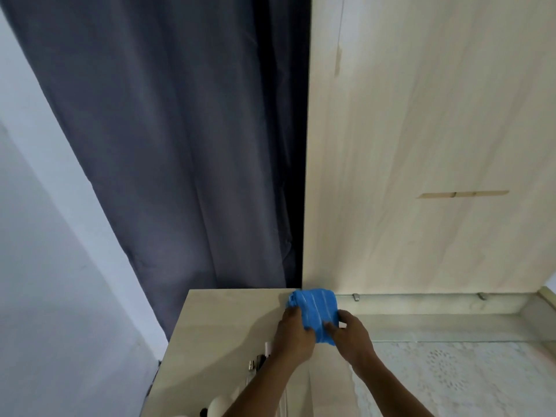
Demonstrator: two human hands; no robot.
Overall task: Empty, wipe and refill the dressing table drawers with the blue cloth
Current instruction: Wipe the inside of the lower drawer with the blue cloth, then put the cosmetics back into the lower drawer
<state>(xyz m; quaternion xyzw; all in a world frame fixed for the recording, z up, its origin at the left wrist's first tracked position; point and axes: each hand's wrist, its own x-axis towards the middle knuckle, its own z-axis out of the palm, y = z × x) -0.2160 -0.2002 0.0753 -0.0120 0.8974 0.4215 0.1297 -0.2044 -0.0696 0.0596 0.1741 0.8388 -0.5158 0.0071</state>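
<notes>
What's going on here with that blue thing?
A person is holding a bunched blue cloth with both hands. The left hand grips its left edge and the right hand grips its near right corner. The cloth is at the back of the pale wooden table top, in front of a grey curtain. No drawer shows in this view, so I can't tell how far the wiping has got.

Left hand [293, 329] and right hand [350, 334] grip the folded blue cloth [314, 310] above the table [228, 323], beside the grey curtain [168, 145].
</notes>
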